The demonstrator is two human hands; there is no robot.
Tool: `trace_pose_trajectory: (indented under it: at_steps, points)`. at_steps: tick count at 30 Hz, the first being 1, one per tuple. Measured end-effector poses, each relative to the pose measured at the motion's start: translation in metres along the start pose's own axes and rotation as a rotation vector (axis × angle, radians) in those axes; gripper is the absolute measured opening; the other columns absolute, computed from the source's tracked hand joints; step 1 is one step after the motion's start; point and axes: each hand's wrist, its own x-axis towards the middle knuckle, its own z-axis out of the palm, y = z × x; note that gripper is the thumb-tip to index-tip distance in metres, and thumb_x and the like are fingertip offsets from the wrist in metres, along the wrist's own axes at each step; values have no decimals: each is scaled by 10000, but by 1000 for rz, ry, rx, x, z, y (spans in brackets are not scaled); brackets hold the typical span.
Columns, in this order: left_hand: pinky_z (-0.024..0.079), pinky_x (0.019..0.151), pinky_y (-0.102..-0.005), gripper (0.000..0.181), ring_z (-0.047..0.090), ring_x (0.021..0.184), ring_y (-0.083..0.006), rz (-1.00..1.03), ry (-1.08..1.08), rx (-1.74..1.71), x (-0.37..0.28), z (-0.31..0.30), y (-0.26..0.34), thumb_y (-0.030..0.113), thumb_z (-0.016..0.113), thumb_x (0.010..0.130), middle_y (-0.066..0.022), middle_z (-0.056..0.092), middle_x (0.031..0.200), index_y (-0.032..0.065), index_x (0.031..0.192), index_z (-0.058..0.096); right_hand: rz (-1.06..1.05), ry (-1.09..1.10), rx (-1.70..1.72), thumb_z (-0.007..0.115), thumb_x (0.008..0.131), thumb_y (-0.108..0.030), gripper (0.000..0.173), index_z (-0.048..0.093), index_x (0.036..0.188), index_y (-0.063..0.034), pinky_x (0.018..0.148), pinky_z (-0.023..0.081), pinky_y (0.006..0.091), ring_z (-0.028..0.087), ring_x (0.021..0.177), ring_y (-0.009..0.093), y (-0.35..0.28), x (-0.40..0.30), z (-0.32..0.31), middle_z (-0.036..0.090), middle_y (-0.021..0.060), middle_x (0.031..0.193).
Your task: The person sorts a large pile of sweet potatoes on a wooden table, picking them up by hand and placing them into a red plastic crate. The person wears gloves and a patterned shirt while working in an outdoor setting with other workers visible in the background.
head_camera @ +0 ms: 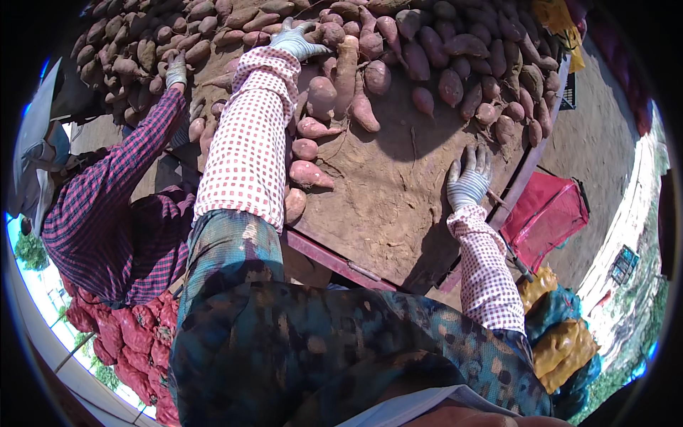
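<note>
Sweet potatoes (451, 87) lie heaped along the far part of a soil-covered sorting table (373, 213). My left hand (296, 41), in a striped, pale work glove, reaches far out to the heap, its fingers spread beside a round sweet potato (332, 33); whether it touches that one is not clear. Near the table's right edge, my right hand (469, 179), in a soiled striped glove, rests flat with fingers apart and holds nothing. Between the hands lie a long, thick sweet potato (347, 74) and a short row of smaller ones (305, 149).
At the left, a co-worker in a checked shirt (122, 213) has a gloved hand (176, 69) in the heap. A red mesh bag (544, 213) hangs off the table's metal edge (515, 197). Filled red net sacks (128, 341) and yellow sacks (563, 352) stand lower down.
</note>
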Motion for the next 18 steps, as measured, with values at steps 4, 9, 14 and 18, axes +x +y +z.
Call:
trace_pose_trajectory:
  at_steps: [4,9,14,18]
  points:
    - [393,1110,-509,756,400,1363,-461,8,-17,-44,-23,2,9,649,750,709,-153,267,1596,308,1363,580,18,-33,-28,619,879,-307,568,511,1394,-94,1152,271,538,373,1390,400,-1,0,-2,442,192,1485]
    - [483,1025,-436,425,546,1224,-423,157,150,-225,-111,9,56,469,743,787,-176,394,1501,226,1133,706,30,-77,-46,631,845,-307,598,524,1382,-66,1162,255,544,342,1416,385,-2,3,-5,403,183,1521]
    - [250,1146,-585,936,316,1380,-464,205,242,-242,-186,78,120,571,729,736,-232,427,1428,14,1419,410,10,-73,-44,625,847,-304,620,498,1407,-70,1162,257,544,339,1414,384,-2,4,-2,394,179,1524]
    - [287,1153,-520,818,394,1369,-416,332,60,-372,-228,67,154,532,694,813,-224,471,1428,91,1452,438,18,-65,-21,620,853,-309,636,473,1429,-82,1155,269,540,344,1408,386,1,-1,0,412,172,1506]
